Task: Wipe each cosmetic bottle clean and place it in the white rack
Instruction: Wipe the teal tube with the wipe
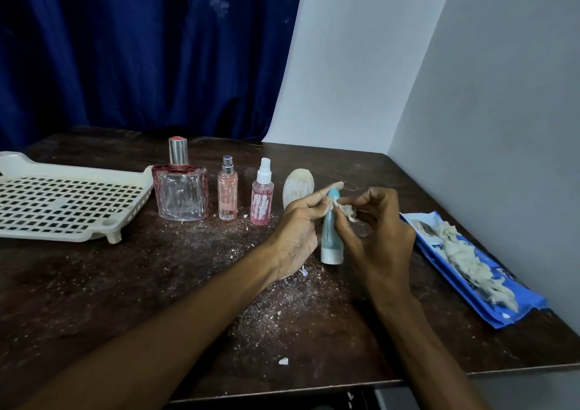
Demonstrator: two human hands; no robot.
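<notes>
Teal bottle (331,237) toward the right edge of the table (125,284), gripped near its cap by the left hand (298,224), best wiped cap-to-base with the tissue wad (346,210) pinched in the right hand (379,221), turning it between strokes.

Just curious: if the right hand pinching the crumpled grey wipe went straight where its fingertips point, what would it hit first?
Probably the rounded top of the turquoise plastic bottle, which the left hand holds upright; the crumpled grey wipe looks almost against it.
</notes>
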